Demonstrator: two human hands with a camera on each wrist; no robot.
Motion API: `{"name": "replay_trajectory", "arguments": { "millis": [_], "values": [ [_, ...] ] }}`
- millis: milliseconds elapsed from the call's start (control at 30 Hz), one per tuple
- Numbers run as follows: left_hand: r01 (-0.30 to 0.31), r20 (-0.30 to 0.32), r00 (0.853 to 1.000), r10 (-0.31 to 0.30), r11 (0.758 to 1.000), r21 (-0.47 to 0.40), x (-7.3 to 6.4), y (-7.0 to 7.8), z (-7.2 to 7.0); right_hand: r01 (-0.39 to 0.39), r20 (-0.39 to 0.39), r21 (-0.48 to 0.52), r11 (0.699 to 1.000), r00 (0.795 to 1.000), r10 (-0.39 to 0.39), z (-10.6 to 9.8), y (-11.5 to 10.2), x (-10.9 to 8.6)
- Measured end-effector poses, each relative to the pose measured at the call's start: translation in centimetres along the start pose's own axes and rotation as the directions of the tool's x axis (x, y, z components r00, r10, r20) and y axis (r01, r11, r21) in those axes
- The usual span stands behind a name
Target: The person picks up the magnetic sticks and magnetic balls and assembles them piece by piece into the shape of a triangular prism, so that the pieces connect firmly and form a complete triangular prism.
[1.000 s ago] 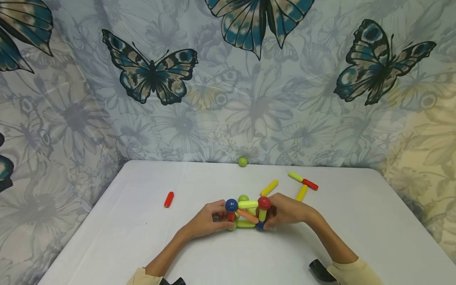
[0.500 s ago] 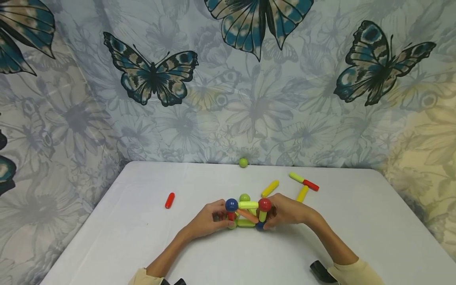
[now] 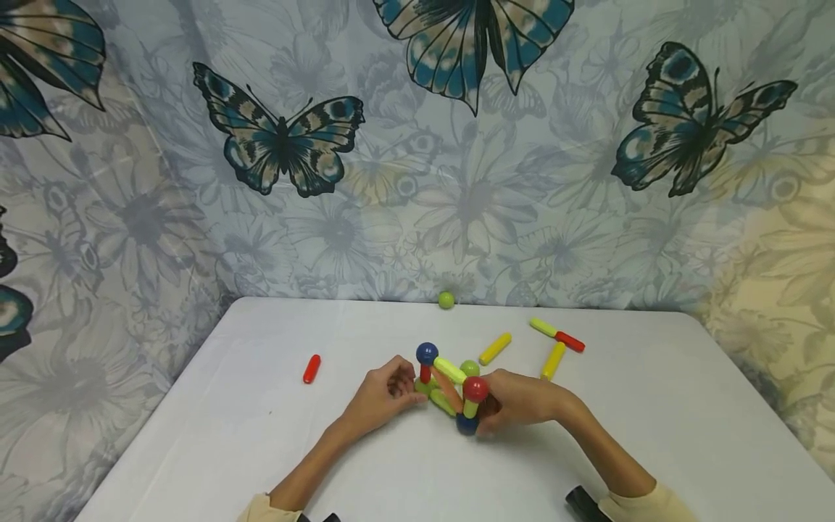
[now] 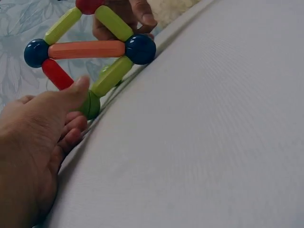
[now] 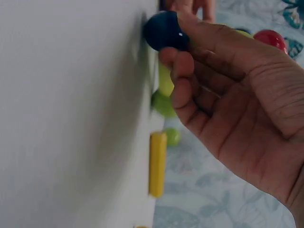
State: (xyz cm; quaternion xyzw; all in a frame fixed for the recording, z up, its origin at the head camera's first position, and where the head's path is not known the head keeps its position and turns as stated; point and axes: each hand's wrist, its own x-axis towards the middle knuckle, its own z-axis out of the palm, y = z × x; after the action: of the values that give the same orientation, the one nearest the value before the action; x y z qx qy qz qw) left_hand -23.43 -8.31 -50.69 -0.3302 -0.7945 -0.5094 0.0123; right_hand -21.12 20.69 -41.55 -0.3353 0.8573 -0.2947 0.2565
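Nearest: right sleeve (image 3: 652, 505), with a black device (image 3: 585, 502) just beside. Next, right hand (image 3: 522, 399), pinching the low blue ball (image 5: 164, 31) between thumb and fingers. Opposite, left hand (image 3: 381, 395), half curled around the low green ball (image 4: 91, 105) — gripping or only close by, cannot tell.

Between the two hands, roughly midway between left and right edges of the tabletop (image 3: 196, 449): frame (image 3: 450, 370) of rods and balls. Key relation: near face slanting from far left to near right, askew to the far edge. Red ball (image 3: 475, 388) above the low blue ball, at the right hand's end; upper blue ball (image 3: 427, 353) above the low green one, at the left hand's end. Orange rod (image 4: 88, 49) running diagonally between the blue balls. Firm hold seen on the right only.

Farther, toward the left edge: loose red rod (image 3: 312, 369). Toward the far right corner: two yellow rods (image 3: 495, 349), then a lime rod (image 3: 543, 327) and another red rod (image 3: 570, 341), end to end. At the far edge — small green ball (image 3: 446, 299). Behind: butterfly cloth (image 3: 470, 196).
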Motion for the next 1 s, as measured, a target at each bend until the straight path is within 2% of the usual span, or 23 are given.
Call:
{"name": "replay_trajectory", "arguments": {
  "millis": [67, 167, 200, 267, 333, 400, 467, 533, 633, 833, 1000],
  "values": [
    [-0.02, 0.083, 0.996, 0.02, 1.0, 0.009, 0.0, 0.1, -0.1, 0.012, 0.084, 0.016, 1.0, 0.996, -0.013, 0.4, -0.9, 0.0],
    [-0.048, 0.208, 0.977, 0.042, 0.999, 0.024, -0.1, 0.4, -0.1, 0.069, 0.209, 0.088, 0.994, 0.974, -0.086, 0.9, -2.0, 0.0],
    [-0.047, 0.236, 0.971, 0.039, 0.999, 0.026, -0.1, 0.5, -0.1, 0.087, 0.23, 0.118, 0.989, 0.967, -0.112, 0.9, -2.2, 0.0],
    [-0.036, 0.256, 0.966, 0.033, 0.999, 0.009, -0.2, 0.7, -0.1, 0.118, 0.204, 0.145, 0.982, 0.968, -0.146, 0.9, -2.4, -0.1],
    [-0.021, 0.242, 0.97, 0.027, 0.999, -0.027, -0.3, 0.7, -0.2, 0.127, 0.097, 0.113, 0.986, 0.986, -0.138, 0.5, -2.4, -0.3],
    [-0.013, 0.217, 0.976, 0.021, 0.999, -0.038, -0.3, 0.7, -0.3, 0.085, -0.041, 0.05, 0.995, 0.996, -0.083, 0.0, -2.1, -0.6],
    [-0.016, 0.188, 0.982, 0.021, 0.999, -0.029, -0.3, 0.7, -0.4, 0.002, -0.153, -0.006, 1.0, 0.988, -0.003, -0.4, -1.8, -0.7],
    [-0.014, 0.161, 0.987, 0.014, 1.0, -0.003, -0.4, 0.6, -0.4, -0.077, -0.211, -0.029, 0.997, 0.975, 0.069, -0.5, -1.3, -0.6],
    [-0.01, 0.123, 0.992, 0.007, 0.999, 0.03, -0.4, 0.6, -0.5, -0.127, -0.219, -0.021, 0.992, 0.968, 0.119, -0.1, -0.6, 0.1],
    [-0.044, 0.032, 0.999, 0.042, 0.996, 0.073, -0.3, 0.8, -0.3, -0.047, -0.233, -0.03, 0.998, 0.972, 0.039, 0.7, 0.0, 1.0],
    [-0.045, 0.019, 0.999, 0.044, 0.995, 0.083, -0.2, 0.7, -0.2, -0.031, -0.249, -0.017, 0.999, 0.968, 0.025, 1.0, 0.2, 1.1]
  ]
}}
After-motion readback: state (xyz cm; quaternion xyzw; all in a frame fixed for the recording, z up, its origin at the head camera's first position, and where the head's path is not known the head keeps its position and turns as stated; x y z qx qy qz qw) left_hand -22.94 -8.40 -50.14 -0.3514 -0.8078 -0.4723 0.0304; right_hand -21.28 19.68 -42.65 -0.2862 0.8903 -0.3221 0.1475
